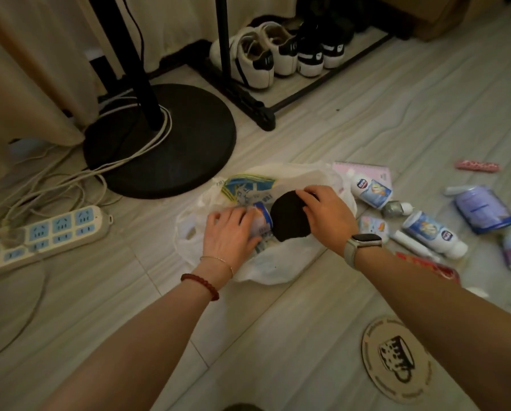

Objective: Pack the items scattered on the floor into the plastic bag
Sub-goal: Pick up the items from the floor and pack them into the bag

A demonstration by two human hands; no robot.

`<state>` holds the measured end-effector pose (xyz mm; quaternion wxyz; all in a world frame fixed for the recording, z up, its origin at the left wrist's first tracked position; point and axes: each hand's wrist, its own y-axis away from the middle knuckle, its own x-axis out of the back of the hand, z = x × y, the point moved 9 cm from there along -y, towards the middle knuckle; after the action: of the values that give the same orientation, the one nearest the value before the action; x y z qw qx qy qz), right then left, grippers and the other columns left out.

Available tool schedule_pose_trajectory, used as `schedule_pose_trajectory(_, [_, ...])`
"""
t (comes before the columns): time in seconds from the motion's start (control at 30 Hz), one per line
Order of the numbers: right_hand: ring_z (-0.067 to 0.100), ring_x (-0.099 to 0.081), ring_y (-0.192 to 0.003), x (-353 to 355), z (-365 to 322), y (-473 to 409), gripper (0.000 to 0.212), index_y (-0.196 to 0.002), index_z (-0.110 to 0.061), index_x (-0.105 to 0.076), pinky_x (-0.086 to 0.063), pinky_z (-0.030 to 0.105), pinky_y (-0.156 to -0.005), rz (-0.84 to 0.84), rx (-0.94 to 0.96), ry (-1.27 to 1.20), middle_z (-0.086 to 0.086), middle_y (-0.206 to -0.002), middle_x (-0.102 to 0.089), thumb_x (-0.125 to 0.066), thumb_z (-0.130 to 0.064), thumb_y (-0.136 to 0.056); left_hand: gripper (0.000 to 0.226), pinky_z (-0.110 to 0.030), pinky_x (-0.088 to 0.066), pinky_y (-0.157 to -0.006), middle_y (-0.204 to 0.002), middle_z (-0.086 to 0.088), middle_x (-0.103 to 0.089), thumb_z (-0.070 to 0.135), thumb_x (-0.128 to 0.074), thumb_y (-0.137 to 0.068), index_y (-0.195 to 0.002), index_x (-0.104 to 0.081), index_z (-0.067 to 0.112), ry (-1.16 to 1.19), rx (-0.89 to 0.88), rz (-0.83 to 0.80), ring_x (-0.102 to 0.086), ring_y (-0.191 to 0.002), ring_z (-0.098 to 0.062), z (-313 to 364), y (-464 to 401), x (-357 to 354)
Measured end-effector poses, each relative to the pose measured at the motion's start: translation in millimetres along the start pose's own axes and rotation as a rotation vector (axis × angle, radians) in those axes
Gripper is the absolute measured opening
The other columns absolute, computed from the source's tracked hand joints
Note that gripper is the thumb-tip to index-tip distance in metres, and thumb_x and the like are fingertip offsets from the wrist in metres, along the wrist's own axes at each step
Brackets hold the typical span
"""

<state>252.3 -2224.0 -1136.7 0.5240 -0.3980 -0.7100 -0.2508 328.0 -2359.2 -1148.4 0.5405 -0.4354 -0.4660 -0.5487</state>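
The white plastic bag (260, 262) lay beside the fan base (159, 140). Over it, the right hand (328, 218) gripped a black round item (289, 216); the left hand (230, 232) curled around a small can (261, 219).

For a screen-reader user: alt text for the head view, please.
Left hand and right hand push a round black item into a white plastic bag on the pale tiled floor; small white bottles lie scattered right.

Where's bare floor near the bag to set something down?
Free: the floor in front of the plastic bag, between the forearms, and the strip between the bag and the power strip. Crowded: right of the bag, where bottles, a purple can and a notebook lie close together.
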Motion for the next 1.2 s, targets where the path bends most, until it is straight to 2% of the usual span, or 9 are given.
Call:
schedule_pose_trajectory(0.17, [0.031,-0.052,-0.108,26.6,-30.8,47.5,0.036,-0.119,-0.006,-0.053,-0.043,0.040,-0.092,0.160,0.236,-0.006,0.019,-0.116,-0.059,-0.048,-0.010,-0.084,0.043,-0.037,-0.030,-0.097,-0.122,-0.008,-0.060,0.041,-0.042,-0.084,-0.119,-0.052,0.018,0.116,-0.191,0.257,-0.047,-0.115,-0.021,16.5,45.7,40.4])
schedule_pose_trajectory(0.27, [0.024,-0.050,-0.105,19.1,-40.9,91.7,0.035,-0.118,-0.010,-0.051,-0.042,0.035,-0.088,0.057,0.262,-0.079,0.016,-0.112,-0.060,-0.047,-0.014,-0.084,0.037,-0.035,-0.033,-0.091,-0.115,-0.009,-0.063,0.035,-0.050,-0.083,-0.115,-0.053,0.017,0.159,-0.239,0.288,-0.045,-0.110,-0.018,19.5,86.2,46.1])
schedule_pose_trajectory(0.5, [0.034,-0.047,-0.122,-53.5,-18.3,188.5,0.060,-0.130,-0.015,-0.040,-0.040,0.049,-0.100,-0.527,0.219,0.126,0.015,-0.131,-0.050,-0.053,-0.009,-0.072,0.054,-0.025,-0.050,-0.083,-0.108,0.005,-0.064,0.059,-0.040,-0.076,-0.118,-0.045,0.025,0.067,-0.457,-0.294,-0.057,-0.100,-0.009,55.3,181.3,-53.5])
schedule_pose_trajectory(0.6, [0.032,-0.011,-0.141,-55.4,16.6,201.0,0.071,-0.143,-0.016,-0.017,-0.017,0.047,-0.115,-0.721,0.038,0.224,0.012,-0.153,-0.014,-0.046,-0.005,-0.079,0.069,-0.033,-0.034,-0.105,-0.134,-0.002,-0.046,0.061,-0.046,-0.079,-0.132,-0.034,0.020,-0.035,-0.450,-0.520,-0.043,-0.123,-0.019,65.2,204.0,-85.1])
schedule_pose_trajectory(0.67, [0.032,-0.009,-0.141,-56.4,32.2,212.3,0.070,-0.143,-0.017,-0.014,-0.022,0.045,-0.113,-0.798,-0.030,0.292,0.011,-0.154,-0.008,-0.047,-0.008,-0.083,0.077,-0.038,-0.019,-0.110,-0.144,-0.005,-0.029,0.056,-0.053,-0.079,-0.138,-0.025,0.016,-0.052,-0.444,-0.685,-0.026,-0.132,-0.022,71.0,218.1,-104.9])
schedule_pose_trajectory(0.77, [0.031,-0.033,-0.122,-52.5,37.5,215.6,0.047,-0.130,-0.011,-0.033,-0.037,0.040,-0.092,-0.726,-0.039,0.345,0.013,-0.137,-0.034,-0.050,-0.017,-0.087,0.070,-0.039,-0.020,-0.108,-0.139,-0.008,-0.034,0.047,-0.058,-0.080,-0.134,-0.031,0.013,-0.131,-0.472,-0.701,-0.030,-0.128,-0.024,74.9,223.0,-113.8])
schedule_pose_trajectory(0.97, [0.030,-0.044,-0.103,-51.0,29.4,210.7,0.026,-0.110,-0.007,-0.049,-0.029,0.039,-0.081,-0.682,0.145,0.433,0.014,-0.114,-0.047,-0.048,-0.019,-0.087,0.049,-0.032,-0.039,-0.091,-0.110,-0.004,-0.058,0.047,-0.068,-0.070,-0.105,-0.056,0.015,-0.167,-0.500,-0.588,-0.052,-0.103,-0.022,82.3,210.8,-101.0])
schedule_pose_trajectory(1.07, [0.029,-0.047,-0.100,-54.3,18.7,209.5,0.022,-0.109,-0.014,-0.050,-0.029,0.036,-0.078,-0.697,0.197,0.317,0.010,-0.111,-0.050,-0.040,-0.012,-0.090,0.023,-0.028,-0.036,-0.093,-0.115,-0.004,-0.053,0.029,-0.050,-0.089,-0.107,-0.053,0.014,0.102,-0.423,-0.716,-0.048,-0.107,-0.019,78.2,196.1,-94.3])
schedule_pose_trajectory(1.2, [0.022,-0.051,-0.096,-25.3,4.3,173.2,0.018,-0.108,-0.019,-0.052,-0.035,0.031,-0.079,-0.571,0.102,0.009,0.004,-0.104,-0.056,-0.040,-0.020,-0.094,0.012,-0.021,-0.045,-0.078,-0.088,0.007,-0.053,0.018,-0.053,-0.089,-0.081,-0.049,0.027,0.554,-0.201,-0.575,-0.053,-0.084,-0.009,69.2,139.7,-46.7])
